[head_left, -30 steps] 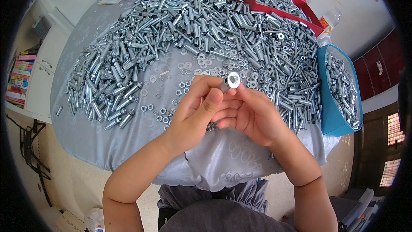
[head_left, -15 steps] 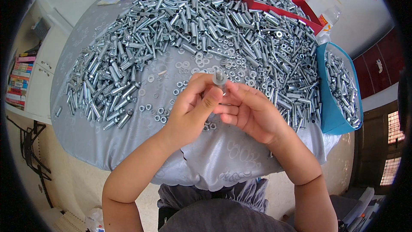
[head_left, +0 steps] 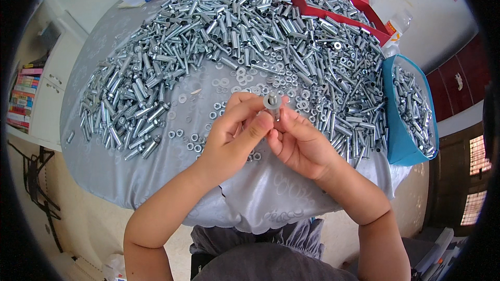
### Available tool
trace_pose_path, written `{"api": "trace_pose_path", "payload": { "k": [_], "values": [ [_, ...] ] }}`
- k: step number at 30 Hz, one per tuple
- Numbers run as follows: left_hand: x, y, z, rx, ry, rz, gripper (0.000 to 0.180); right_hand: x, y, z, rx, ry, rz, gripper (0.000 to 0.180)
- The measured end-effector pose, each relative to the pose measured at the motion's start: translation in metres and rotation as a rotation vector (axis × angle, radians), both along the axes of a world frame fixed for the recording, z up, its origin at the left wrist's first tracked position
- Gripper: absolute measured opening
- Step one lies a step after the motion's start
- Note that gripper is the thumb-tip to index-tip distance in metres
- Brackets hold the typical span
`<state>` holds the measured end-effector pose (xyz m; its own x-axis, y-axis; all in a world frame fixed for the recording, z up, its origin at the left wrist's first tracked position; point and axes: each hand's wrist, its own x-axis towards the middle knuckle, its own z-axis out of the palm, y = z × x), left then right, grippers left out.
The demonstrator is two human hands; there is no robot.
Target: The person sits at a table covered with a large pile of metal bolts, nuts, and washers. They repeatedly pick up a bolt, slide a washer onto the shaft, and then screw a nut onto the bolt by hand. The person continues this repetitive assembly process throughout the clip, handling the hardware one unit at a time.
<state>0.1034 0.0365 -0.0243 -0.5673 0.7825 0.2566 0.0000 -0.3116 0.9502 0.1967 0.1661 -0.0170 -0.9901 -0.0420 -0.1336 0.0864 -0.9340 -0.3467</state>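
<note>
Above the near half of the table, both my hands meet at one metal sleeve anchor bolt. It stands roughly upright, with a flat washer around its threaded end at the top. My left hand pinches it between thumb and forefinger. From the other side, the thumb and fingers of my right hand close on it too; my fingers hide part of its lower end. Just beyond my hands lie loose washers. Several hex nuts are scattered beside my left hand.
A wide heap of metal sleeves and bolts arcs across the grey tablecloth. Finished-looking anchors lie at left. At right stand a red box and a blue fabric bin, both holding metal parts. A clear bottle is behind them.
The anchor bolt has shifted slightly right and its washer faces me more. My right hand's fingers have curled in closer around the sleeve, while my left hand keeps its pinch.
</note>
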Motion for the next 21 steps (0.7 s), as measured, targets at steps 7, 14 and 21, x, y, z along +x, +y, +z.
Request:
{"api": "trace_pose_path", "payload": {
  "k": [7, 14, 21],
  "values": [
    [-0.011, -0.005, 0.022, 0.176, -0.345, 0.142, 0.041, -0.001, 0.001, 0.0, 0.062, -0.07, -0.044, 0.021],
    [-0.02, -0.013, 0.029, 0.248, -0.442, 0.202, 0.035, -0.005, -0.002, -0.005, 0.112, -0.158, -0.036, 0.021],
    [-0.01, -0.01, 0.033, 0.297, 0.07, 0.244, 0.038, -0.006, -0.006, -0.005, 0.165, -0.185, -0.014, 0.019]
  ]
}}
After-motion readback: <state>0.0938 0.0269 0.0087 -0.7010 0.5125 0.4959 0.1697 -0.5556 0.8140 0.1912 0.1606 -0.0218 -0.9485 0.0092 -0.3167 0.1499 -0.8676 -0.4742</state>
